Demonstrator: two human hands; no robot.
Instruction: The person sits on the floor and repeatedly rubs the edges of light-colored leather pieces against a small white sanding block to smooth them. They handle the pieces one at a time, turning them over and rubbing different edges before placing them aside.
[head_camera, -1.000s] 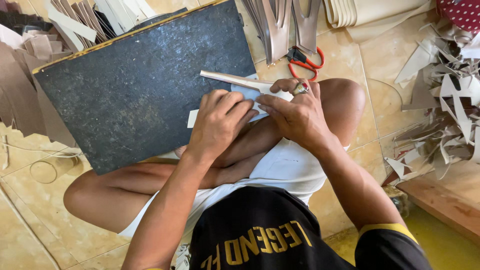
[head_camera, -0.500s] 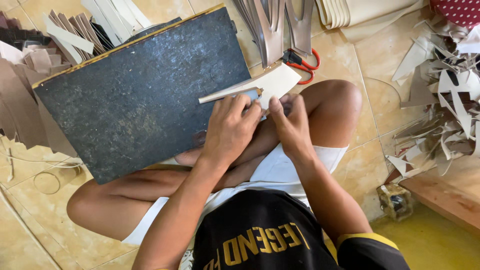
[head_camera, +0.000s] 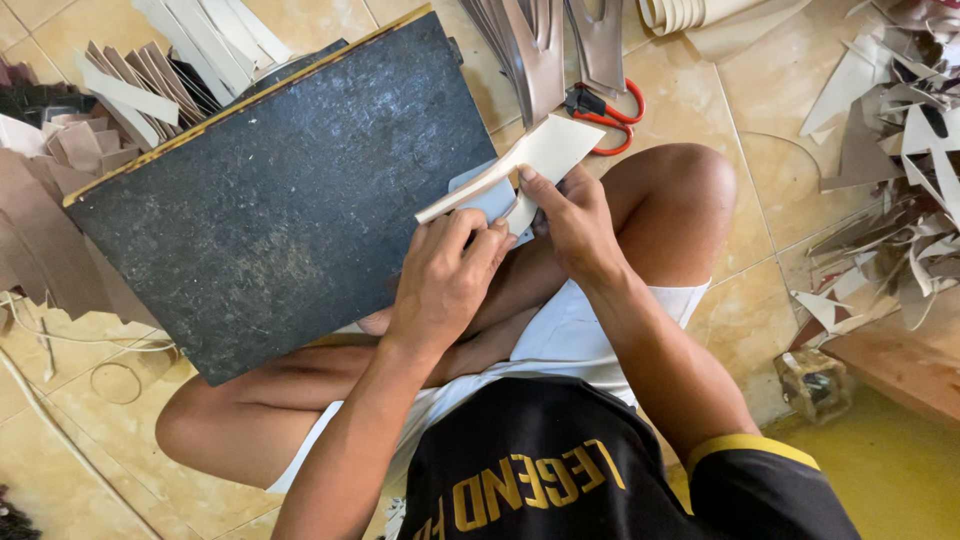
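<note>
My left hand (head_camera: 447, 272) and right hand (head_camera: 577, 222) both pinch a cream sheet (head_camera: 535, 158) with a pale blue piece (head_camera: 487, 198) beneath it, held over my lap beside the dark board (head_camera: 280, 190), red scissors (head_camera: 605, 108) just beyond.

- There is a single view, from a camera worn on the person's head.
- It faces almost straight down, over the chest and crossed legs to the tiled floor (head_camera: 720, 90).
- It sits close: the left hand (head_camera: 445, 275) and right hand (head_camera: 575, 220) lie near the middle, with the dark board (head_camera: 280, 200) up-left.
- Scraps reach the frame's edges on the left and right.
- With one view only, nothing is shared between cameras.
</note>
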